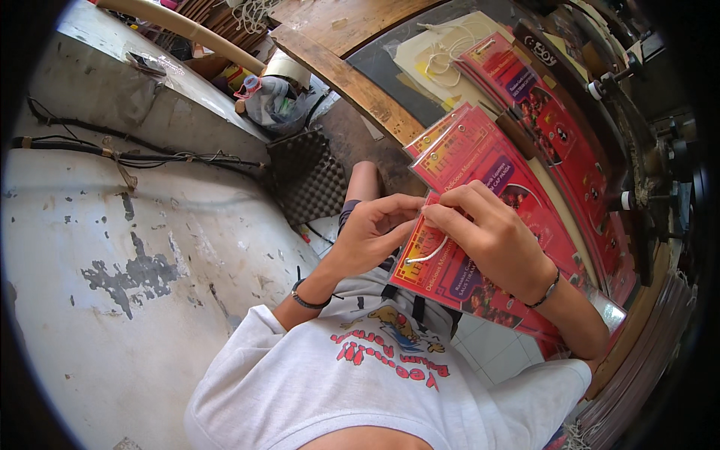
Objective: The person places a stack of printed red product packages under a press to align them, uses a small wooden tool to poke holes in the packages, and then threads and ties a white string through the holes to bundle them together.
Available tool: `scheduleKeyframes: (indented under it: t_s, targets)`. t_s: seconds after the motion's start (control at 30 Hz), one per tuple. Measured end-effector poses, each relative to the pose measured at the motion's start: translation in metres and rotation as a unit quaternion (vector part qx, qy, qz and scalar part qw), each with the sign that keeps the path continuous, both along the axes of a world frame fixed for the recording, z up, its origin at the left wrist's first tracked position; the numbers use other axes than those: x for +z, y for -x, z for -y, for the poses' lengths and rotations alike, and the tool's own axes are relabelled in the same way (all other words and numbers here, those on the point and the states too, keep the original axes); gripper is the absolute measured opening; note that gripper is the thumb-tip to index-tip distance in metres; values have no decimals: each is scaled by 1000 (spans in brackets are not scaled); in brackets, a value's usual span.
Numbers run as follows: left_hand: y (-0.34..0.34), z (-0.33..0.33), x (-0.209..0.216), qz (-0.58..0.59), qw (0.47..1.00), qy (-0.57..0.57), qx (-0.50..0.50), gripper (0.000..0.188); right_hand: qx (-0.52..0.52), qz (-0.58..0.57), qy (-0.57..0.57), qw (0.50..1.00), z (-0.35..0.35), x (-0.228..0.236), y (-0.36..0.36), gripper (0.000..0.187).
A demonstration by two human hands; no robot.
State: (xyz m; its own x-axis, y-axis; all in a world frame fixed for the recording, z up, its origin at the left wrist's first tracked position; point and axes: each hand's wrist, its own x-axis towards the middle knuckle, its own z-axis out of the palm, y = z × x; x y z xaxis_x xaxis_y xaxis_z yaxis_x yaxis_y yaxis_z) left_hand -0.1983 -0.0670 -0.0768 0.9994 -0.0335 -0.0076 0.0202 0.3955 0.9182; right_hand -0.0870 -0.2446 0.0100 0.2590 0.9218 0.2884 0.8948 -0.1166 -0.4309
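Note:
A red printed card (450, 279) with yellow and purple panels lies tilted over my lap. Its upper edge is between my hands. My left hand (371, 236) pinches at that edge, thumb and forefinger curled together. My right hand (487, 236) reaches across the card, its thumb and forefinger closed on a short white cord (431, 253) at the same edge. The cord's free end hangs over the card's printed face. Fingers hide where the cord meets the card. Just beyond, more red cards (457, 154) lie overlapping on the table.
A stack of red cards (551, 112) lies at the right, beside pale sheets with white cords (442, 64). The wooden table edge (360, 86) runs ahead. Dark clamps (630, 142) line the right. At the left are a worn white surface (97, 225), cables (172, 159) and a plastic bag (274, 101).

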Motion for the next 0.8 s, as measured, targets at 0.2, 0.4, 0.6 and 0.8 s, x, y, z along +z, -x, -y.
scheduleKeyframes:
  t_s: [0.2,0.4,0.6,0.8]
  targets:
    - [2,-6,-3,-26,999,-3,-19,23,1,-25,-17,1000,2,-8,-4,25]
    - [-1,-1,-8,1,1000,-6,5,21,-1,-79,-56,995,-2,-13,-9,21]
    - [-4,5,-15,19,997,-49,60,16,-8,-125,-85,989,0,-17,-11,23]
    - [-10,-2,-72,-107,985,-77,113,17,-9,-130,-84,988,2,-16,-13,21]
